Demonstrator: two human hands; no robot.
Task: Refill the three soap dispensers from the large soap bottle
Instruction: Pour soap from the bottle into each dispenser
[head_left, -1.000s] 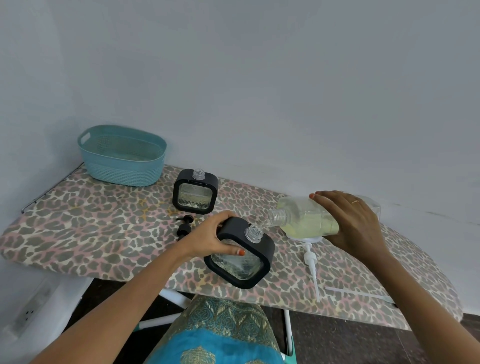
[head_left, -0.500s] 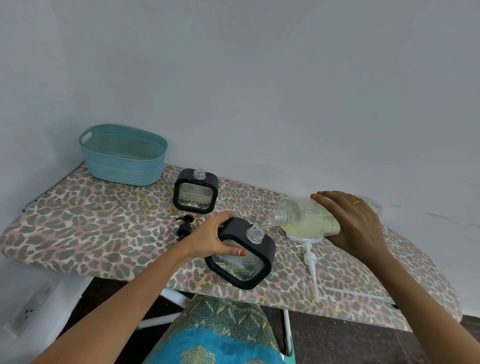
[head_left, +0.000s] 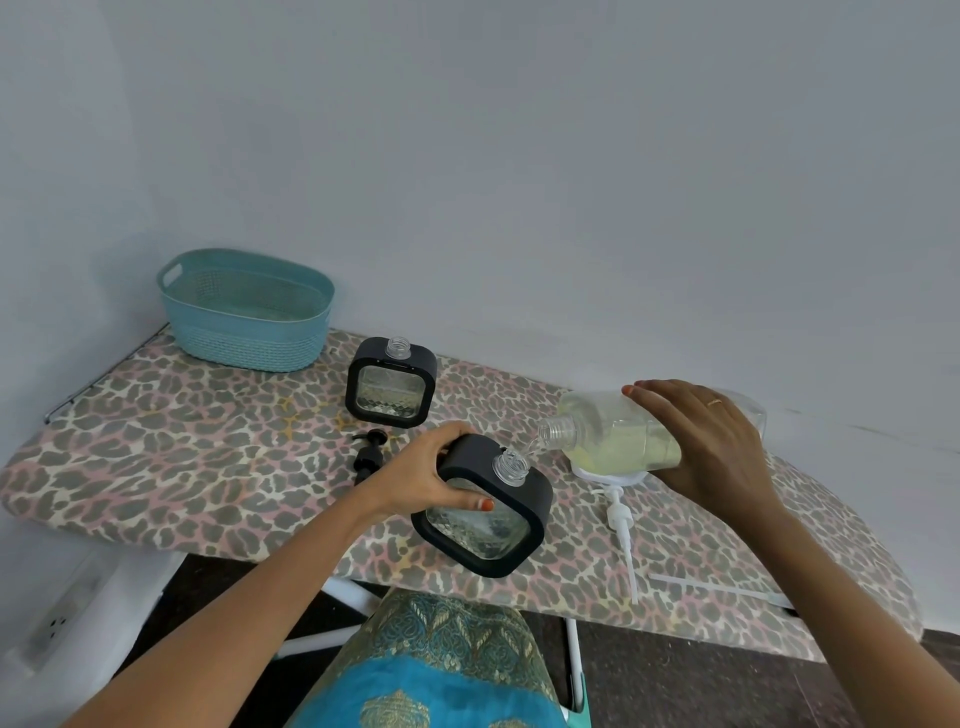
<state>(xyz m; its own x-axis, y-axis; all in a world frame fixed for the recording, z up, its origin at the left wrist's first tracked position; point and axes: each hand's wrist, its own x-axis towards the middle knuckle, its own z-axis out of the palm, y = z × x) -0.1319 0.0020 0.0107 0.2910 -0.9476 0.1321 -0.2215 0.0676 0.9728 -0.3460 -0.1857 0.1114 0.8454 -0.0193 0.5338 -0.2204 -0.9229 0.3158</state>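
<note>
My left hand (head_left: 423, 475) grips a black-framed square soap dispenser (head_left: 488, 525), tilted to the right, its clear threaded neck open. My right hand (head_left: 701, 441) holds the large clear soap bottle (head_left: 618, 434) on its side, with pale yellow soap inside. A thin stream runs from the bottle's mouth into the dispenser's neck. A second black dispenser (head_left: 390, 383) stands upright behind, uncapped. Only two dispensers are in view.
Everything sits on a leopard-print ironing board (head_left: 182, 457) against a white wall. A teal basket (head_left: 244, 309) stands at the back left. Black pump heads (head_left: 370, 452) lie beside my left hand. A white pump with its long tube (head_left: 621, 525) lies under the bottle.
Hardly anything has moved. Both hands keep their hold and the soap keeps pouring from the bottle into the tilted dispenser.
</note>
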